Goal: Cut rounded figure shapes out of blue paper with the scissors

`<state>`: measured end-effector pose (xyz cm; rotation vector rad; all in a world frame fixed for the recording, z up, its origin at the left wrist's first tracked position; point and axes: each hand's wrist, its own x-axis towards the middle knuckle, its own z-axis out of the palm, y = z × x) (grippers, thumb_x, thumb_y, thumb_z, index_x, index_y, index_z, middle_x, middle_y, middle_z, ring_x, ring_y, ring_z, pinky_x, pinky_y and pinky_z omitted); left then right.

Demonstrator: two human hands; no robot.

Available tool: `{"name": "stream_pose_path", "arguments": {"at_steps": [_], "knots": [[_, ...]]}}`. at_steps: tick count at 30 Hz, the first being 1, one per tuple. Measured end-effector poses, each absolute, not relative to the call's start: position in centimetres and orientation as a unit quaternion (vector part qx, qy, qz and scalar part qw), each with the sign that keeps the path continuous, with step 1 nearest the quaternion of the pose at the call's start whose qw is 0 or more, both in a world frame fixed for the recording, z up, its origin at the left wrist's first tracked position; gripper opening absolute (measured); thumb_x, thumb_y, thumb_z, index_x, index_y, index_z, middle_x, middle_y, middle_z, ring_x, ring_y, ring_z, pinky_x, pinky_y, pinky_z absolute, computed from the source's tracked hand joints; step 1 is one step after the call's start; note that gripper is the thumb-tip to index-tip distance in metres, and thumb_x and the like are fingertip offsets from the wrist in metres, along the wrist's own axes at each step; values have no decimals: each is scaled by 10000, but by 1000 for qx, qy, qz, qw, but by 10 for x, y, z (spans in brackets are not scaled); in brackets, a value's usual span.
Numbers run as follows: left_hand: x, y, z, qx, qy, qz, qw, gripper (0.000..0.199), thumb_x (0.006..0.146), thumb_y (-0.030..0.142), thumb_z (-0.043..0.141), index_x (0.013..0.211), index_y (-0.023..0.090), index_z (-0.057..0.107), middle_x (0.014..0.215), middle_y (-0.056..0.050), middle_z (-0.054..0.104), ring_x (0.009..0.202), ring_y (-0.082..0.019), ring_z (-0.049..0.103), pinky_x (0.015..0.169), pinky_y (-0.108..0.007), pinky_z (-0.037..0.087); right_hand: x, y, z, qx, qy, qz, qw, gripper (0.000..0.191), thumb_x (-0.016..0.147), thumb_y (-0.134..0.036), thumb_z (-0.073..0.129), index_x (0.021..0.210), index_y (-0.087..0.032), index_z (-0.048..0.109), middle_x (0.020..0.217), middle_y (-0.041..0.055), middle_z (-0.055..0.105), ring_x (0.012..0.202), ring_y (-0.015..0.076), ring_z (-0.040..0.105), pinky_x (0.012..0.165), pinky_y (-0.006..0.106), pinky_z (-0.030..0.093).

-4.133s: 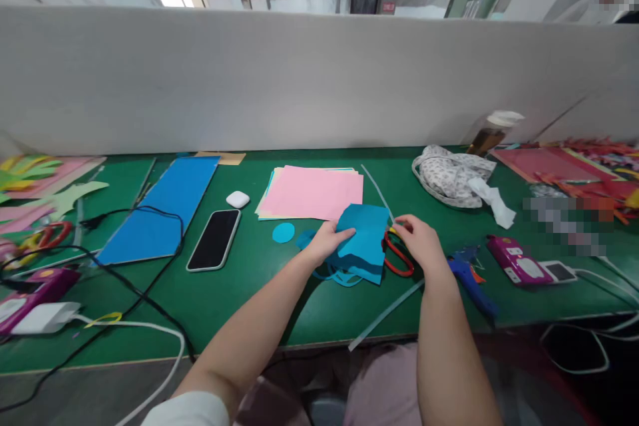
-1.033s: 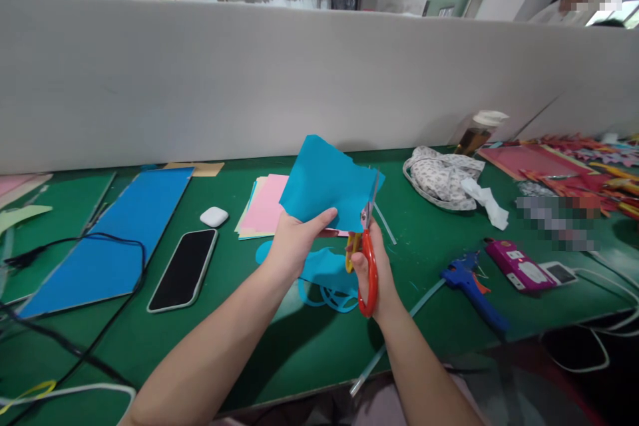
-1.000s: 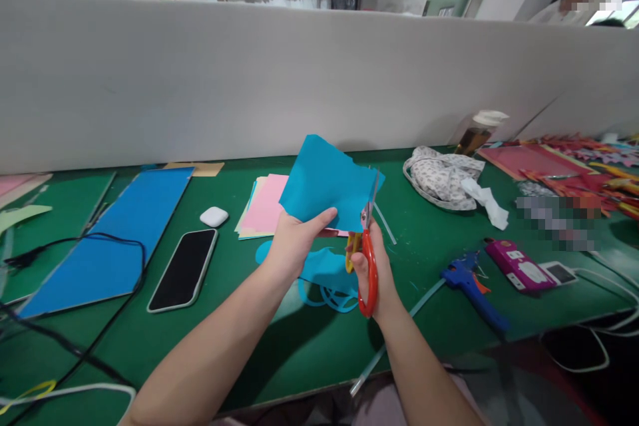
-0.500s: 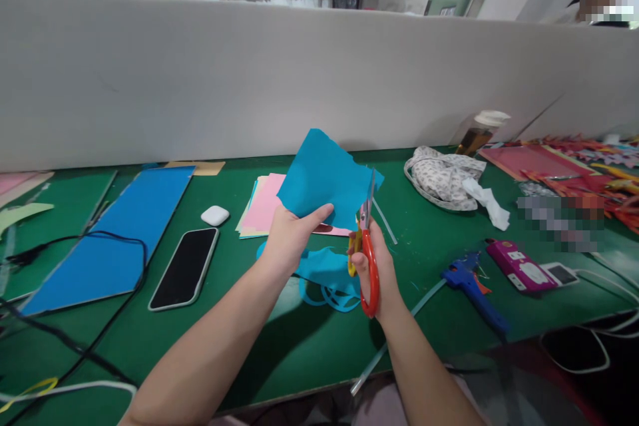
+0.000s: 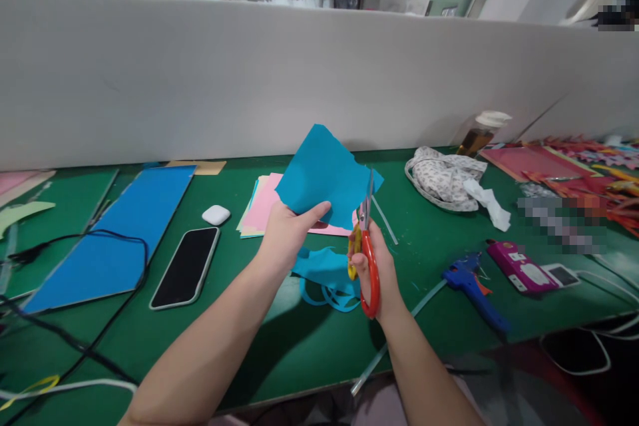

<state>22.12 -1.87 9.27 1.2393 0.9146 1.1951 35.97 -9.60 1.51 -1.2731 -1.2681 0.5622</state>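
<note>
My left hand (image 5: pixel 292 229) pinches the lower left part of a blue sheet of paper (image 5: pixel 322 170), thumb on top, holding it up over the table. My right hand (image 5: pixel 377 266) grips red-handled scissors (image 5: pixel 370 273), pointing away from me, with the blades at the sheet's right edge. A yellow part shows on the scissors' inner handle. Below my hands lie blue paper scraps (image 5: pixel 324 269) with curled strips. Behind the sheet is a stack of coloured paper (image 5: pixel 259 210), pink on top, partly covered by my left hand and the sheet.
On the left are a phone (image 5: pixel 184 267), a white earphone case (image 5: pixel 216 215), a blue board (image 5: pixel 120 239) and black cables. To the right lie a blue glue gun (image 5: pixel 474 289), a purple pack (image 5: pixel 519 266), a patterned cloth pouch (image 5: pixel 442 176) and a tilted bottle (image 5: pixel 482 133). A white partition (image 5: pixel 299 73) stands behind.
My left hand and the blue sheet have shifted slightly left, and the sheet's top corner is a little higher. The scissors stay almost where they were.
</note>
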Motion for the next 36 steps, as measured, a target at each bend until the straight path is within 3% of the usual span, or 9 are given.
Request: {"name": "stream_pose_path", "arguments": {"at_steps": [5,14,23,36], "knots": [[220,-18,96,520,396,513,557,412,643,371,847,951,122,730,916,-101,762,732,-201,705,651,-293,601,362,-97,18,-541,-523,288,593,874,767,-794,494,1438,-238,423,1323,163,548,1136,327,602,794,402,583],[214,-12,96,524,392,523,545,382,648,378,840,901,117,725,917,-103,763,749,-211,712,656,-302,600,360,-99,22,-540,-511,306,595,796,771,-735,561,1381,-227,501,1109,125,618,988,280,635,754,378,580],[214,-11,99,527,396,527,537,340,640,363,843,843,124,710,844,-81,761,718,-201,707,630,-287,591,359,-99,22,-543,-496,328,594,792,766,-695,591,1394,-224,481,1113,119,602,1004,270,630,769,364,579],[209,-7,101,522,397,545,523,387,624,373,844,892,148,678,821,-51,748,702,-192,699,611,-283,586,360,-99,18,-534,-517,296,600,682,821,-600,582,1376,-207,530,1045,109,614,827,196,624,578,265,534]]}}
